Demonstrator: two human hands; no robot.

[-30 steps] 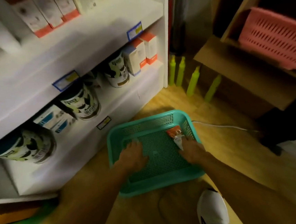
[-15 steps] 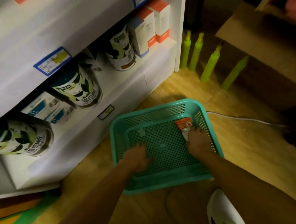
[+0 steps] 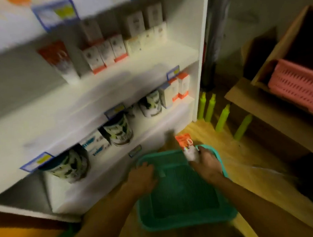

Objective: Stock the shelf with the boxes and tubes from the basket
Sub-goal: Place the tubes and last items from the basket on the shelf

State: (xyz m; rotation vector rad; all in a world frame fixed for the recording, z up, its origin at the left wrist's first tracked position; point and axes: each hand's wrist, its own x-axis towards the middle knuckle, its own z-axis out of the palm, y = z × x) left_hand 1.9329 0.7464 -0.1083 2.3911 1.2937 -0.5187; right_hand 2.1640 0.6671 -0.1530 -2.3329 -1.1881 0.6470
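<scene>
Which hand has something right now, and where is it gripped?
The right hand holds the orange-and-white tube by its white lower end. The left hand appears empty, over the teal basket.

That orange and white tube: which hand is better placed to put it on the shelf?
The right hand: its grip already holds the tube above the green basket. The left hand holds nothing that shows.

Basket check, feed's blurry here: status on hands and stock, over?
Right hand gripping orange-and-white tube, lifted above teal basket. Left hand at basket's left rim, grip unclear. Nothing blocking the shelf.
</scene>
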